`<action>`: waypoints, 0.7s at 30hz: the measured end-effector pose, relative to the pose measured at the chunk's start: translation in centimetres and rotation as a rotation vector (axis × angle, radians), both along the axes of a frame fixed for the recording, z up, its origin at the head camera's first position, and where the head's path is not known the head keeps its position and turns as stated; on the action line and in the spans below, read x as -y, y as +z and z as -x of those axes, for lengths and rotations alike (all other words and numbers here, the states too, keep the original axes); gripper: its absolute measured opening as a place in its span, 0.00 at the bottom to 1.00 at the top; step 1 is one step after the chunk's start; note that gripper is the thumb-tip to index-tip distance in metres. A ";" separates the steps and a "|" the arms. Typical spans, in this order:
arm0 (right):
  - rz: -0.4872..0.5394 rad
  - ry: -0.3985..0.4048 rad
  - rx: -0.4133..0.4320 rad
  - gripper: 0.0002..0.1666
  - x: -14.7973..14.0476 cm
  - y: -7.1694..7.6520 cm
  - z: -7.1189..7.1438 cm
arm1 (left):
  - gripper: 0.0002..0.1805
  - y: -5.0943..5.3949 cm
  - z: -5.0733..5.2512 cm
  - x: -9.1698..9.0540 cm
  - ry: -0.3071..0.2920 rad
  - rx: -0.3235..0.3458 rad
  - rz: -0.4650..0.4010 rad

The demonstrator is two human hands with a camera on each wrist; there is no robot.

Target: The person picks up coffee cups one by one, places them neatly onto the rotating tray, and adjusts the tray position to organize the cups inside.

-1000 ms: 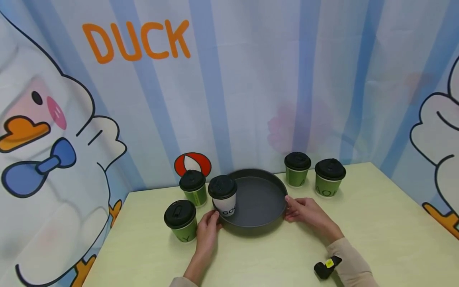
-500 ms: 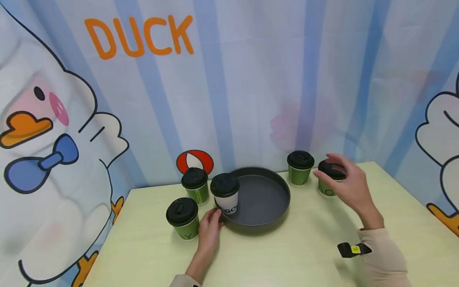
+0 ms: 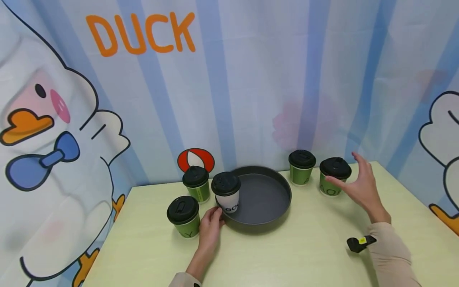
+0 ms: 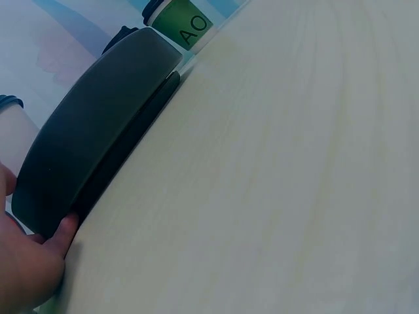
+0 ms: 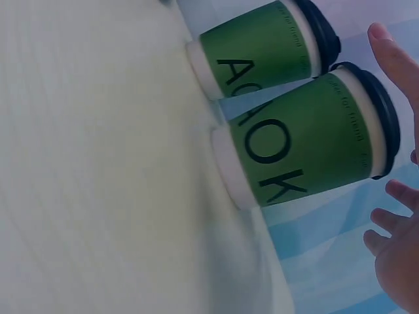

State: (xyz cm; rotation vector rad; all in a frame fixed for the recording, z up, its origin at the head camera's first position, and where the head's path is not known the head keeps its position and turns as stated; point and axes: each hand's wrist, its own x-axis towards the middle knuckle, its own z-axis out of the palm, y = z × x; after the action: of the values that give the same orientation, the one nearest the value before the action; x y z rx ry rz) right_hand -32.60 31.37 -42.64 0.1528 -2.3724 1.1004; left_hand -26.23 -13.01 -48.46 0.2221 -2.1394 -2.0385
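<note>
A round dark grey baking pan [image 3: 267,199] rests on the table. Inside it, at its left, stands a white paper coffee cup [image 3: 229,201] with a black lid. My left hand [image 3: 209,229] pinches the pan's near-left rim; the left wrist view shows its digits at the pan's wall [image 4: 91,131]. To the right, my right hand [image 3: 363,189] is spread wide beside a green lidded coffee cup [image 3: 331,181], thumb in front of it and fingers to its right. It appears apart from this green cup [image 5: 301,140] in the right wrist view.
Another green cup [image 3: 301,171] stands just left of the one near my right hand. Left of the pan are two more green cups, one at the back [image 3: 199,191] and one nearer [image 3: 186,227]. A duck-printed curtain [image 3: 251,79] hangs behind the pale table [image 3: 272,259].
My right hand has let go of the pan's right rim and moved right to the far-right green cup, its fingers spreading wider. My left hand has stayed at the pan.
</note>
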 end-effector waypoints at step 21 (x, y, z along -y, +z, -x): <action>0.075 0.073 0.152 0.60 1.1 -1.1 1.2 | 0.30 0.1 -0.4 0.0 -0.017 0.007 0.002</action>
State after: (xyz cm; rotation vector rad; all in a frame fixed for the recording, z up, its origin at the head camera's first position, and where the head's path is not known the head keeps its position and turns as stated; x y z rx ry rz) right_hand -33.85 30.30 -43.79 0.1342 -2.4712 1.2748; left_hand -25.80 -13.01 -48.38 0.2118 -2.1549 -2.0479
